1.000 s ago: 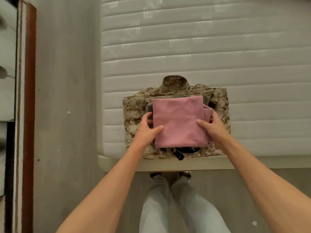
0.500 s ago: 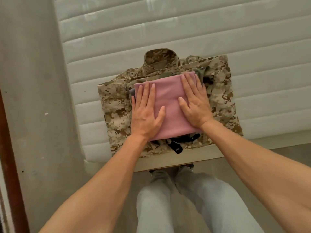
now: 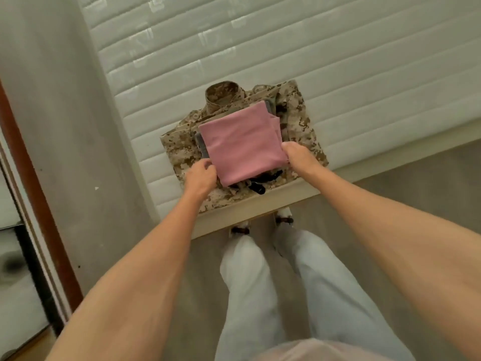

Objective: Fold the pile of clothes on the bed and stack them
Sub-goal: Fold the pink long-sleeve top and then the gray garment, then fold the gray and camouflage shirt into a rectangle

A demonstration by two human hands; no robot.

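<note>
One white quilted mattress (image 3: 338,61) fills the upper right of the frame. One stack of folded clothes sits at its near edge, centre frame: one camouflage jacket (image 3: 299,118) at the bottom, one grey piece (image 3: 200,144) peeking out left, one black item (image 3: 260,185) poking out at the near edge, one pink garment (image 3: 242,144) on top. Two hands: left hand (image 3: 200,178), fingers curled at the pink garment's lower left corner; right hand (image 3: 299,157) grips its right edge. Two legs in pale trousers (image 3: 250,295) at the bottom of the frame.
</note>
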